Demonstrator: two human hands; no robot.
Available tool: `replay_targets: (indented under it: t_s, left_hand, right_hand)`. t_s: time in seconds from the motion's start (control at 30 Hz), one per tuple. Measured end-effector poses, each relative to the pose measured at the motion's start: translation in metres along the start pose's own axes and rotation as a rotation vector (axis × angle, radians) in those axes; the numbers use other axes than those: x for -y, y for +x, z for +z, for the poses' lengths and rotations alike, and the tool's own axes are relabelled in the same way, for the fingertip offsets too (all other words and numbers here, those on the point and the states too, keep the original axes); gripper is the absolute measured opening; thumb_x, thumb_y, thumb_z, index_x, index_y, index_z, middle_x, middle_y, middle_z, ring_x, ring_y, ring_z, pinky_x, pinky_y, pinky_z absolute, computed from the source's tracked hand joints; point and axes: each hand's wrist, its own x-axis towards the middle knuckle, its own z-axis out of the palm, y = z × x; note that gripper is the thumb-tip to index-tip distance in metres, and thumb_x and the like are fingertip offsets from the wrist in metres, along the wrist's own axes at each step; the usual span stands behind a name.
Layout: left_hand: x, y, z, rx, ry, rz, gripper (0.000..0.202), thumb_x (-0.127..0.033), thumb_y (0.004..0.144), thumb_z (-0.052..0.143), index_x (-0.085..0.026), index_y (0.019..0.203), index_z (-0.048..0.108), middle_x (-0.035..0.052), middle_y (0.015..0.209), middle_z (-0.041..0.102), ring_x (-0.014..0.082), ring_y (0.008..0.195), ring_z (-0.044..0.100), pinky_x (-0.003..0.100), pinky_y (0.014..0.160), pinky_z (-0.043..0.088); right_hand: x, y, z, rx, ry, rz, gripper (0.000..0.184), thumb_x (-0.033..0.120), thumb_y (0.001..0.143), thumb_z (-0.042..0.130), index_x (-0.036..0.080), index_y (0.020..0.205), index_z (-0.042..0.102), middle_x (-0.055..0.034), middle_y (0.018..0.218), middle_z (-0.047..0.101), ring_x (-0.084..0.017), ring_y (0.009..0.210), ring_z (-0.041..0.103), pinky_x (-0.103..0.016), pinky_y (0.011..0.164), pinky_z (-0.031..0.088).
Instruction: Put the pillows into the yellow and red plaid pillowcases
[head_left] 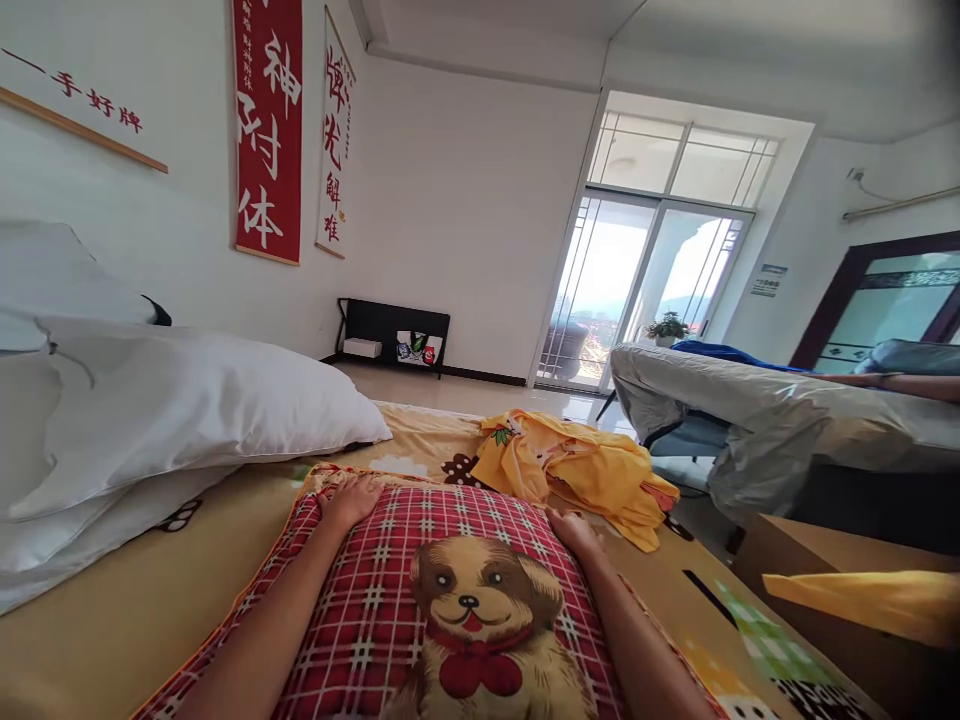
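A red checked pillow with a printed brown puppy in a red bow lies in front of me on the bed. My left hand rests flat on its far left corner, fingers stretched out. At the far right edge of the pillow, my right hand presses on the cover; its short visible fingers look laid out, though partly foreshortened. Just beyond the pillow lies a crumpled yellow cloth with printed patterns, close to my right hand but apart from it.
White pillows are piled on the left of the patterned bed sheet. To the right stand a cardboard box and a plastic-covered table, where another person's arm rests. A low black shelf stands against the far wall.
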Motion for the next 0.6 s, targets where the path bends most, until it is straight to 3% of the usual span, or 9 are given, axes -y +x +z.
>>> replay_targets:
  t_s: [0.07,0.17,0.3,0.4,0.5,0.6]
  left_hand:
    - [-0.001,0.001,0.000,0.010,0.007,0.001,0.067,-0.059,0.089,0.026,-0.026,0.144,0.046,0.0088,0.155,0.032,0.0374,0.145,0.021,0.069,0.110,0.017]
    - [-0.001,0.005,0.000,0.023,0.019,0.012,0.067,-0.058,0.090,0.024,-0.024,0.144,0.045,0.0087,0.155,0.033,0.0362,0.144,0.024,0.067,0.111,0.018]
    - [0.008,0.015,0.004,0.012,0.017,0.030,0.071,-0.059,0.090,0.024,-0.020,0.146,0.042,0.0102,0.155,0.030,0.0368,0.144,0.025,0.068,0.111,0.018]
    - [0.026,0.028,0.007,0.029,-0.005,0.061,0.070,-0.059,0.090,0.022,-0.018,0.141,0.049,0.0108,0.151,0.038,0.0344,0.140,0.034,0.058,0.112,0.026]
    - [0.050,0.040,0.010,0.062,-0.014,0.097,0.069,-0.052,0.092,0.019,-0.014,0.140,0.051,0.0103,0.147,0.044,0.0259,0.137,0.042,0.041,0.112,0.032]
    - [0.070,0.048,0.014,0.064,0.008,0.118,0.066,-0.047,0.095,0.016,-0.014,0.142,0.048,0.0073,0.148,0.043,0.0189,0.138,0.040,0.032,0.112,0.033]
  right_hand:
    - [0.013,-0.004,-0.011,-0.004,-0.014,0.054,0.049,0.039,0.098,0.030,0.012,0.128,0.058,-0.0218,0.135,0.056,-0.034,0.128,0.049,-0.061,0.105,0.032]
    - [0.048,-0.010,-0.024,0.018,0.026,-0.064,0.058,0.045,0.097,0.030,0.015,0.146,0.039,-0.0174,0.152,0.037,-0.032,0.141,0.033,-0.056,0.112,0.023]
    - [0.109,-0.023,-0.014,0.119,0.104,-0.346,0.060,0.057,0.096,0.030,0.026,0.145,0.042,-0.0060,0.150,0.043,-0.025,0.140,0.036,-0.045,0.115,0.023]
    - [0.138,-0.036,0.009,0.167,0.126,-0.428,0.056,0.056,0.096,0.029,0.027,0.142,0.046,-0.0053,0.149,0.044,-0.025,0.139,0.037,-0.049,0.116,0.018]
    - [0.129,-0.034,0.018,0.189,0.167,-0.437,0.056,0.056,0.097,0.027,0.028,0.142,0.045,-0.0042,0.150,0.043,-0.024,0.140,0.035,-0.049,0.117,0.015]
    - [0.081,-0.011,0.009,0.257,0.232,-0.385,0.063,0.065,0.091,0.033,0.024,0.134,0.056,-0.0076,0.142,0.053,-0.027,0.133,0.045,-0.047,0.115,0.024]
